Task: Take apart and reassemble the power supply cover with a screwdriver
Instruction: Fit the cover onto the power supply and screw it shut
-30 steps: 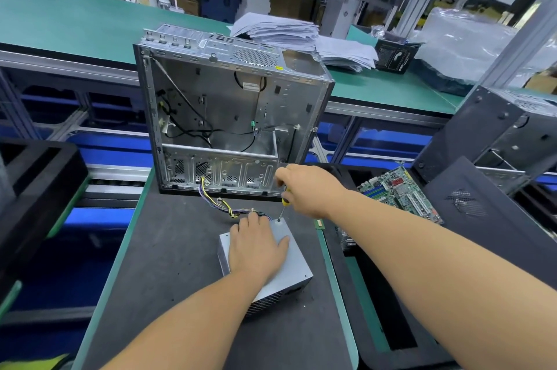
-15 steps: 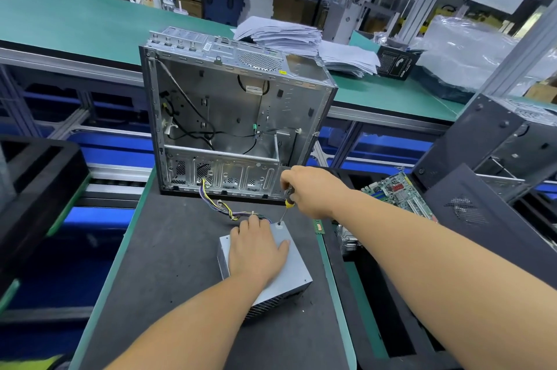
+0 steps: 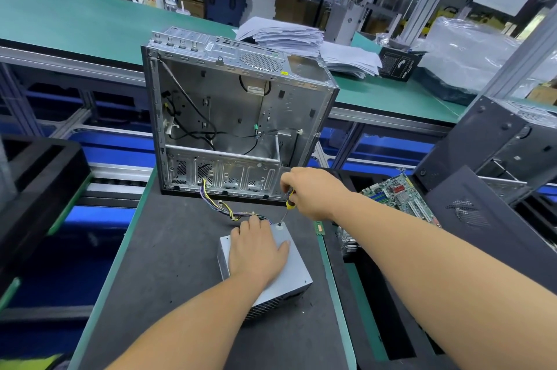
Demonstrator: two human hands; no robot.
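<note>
Your right hand (image 3: 313,193) grips the screwdriver (image 3: 288,202), fingers curled round its yellow and black handle, with the shaft slanting down and toward you to a tip that sits on the far right corner of the power supply (image 3: 289,273). Just nearer you than that tip, your left hand (image 3: 259,250) lies flat on the grey metal top of the power supply, fingers straight and spread, the thumb pointing right; it presses rather than clasps. The unit rests on the dark mat (image 3: 168,273) directly under both hands. A bundle of coloured wires (image 3: 229,211) runs from the power supply's far edge, just left of the screwdriver tip, up into the base of the open computer case (image 3: 235,116), which stands upright just beyond your gripping hand, its interior facing you. To the right of that hand a green circuit board (image 3: 401,197) lies beside a dark panel (image 3: 482,219). Further beyond the case, a stack of papers (image 3: 289,35) sits on the green bench (image 3: 75,23).
</note>
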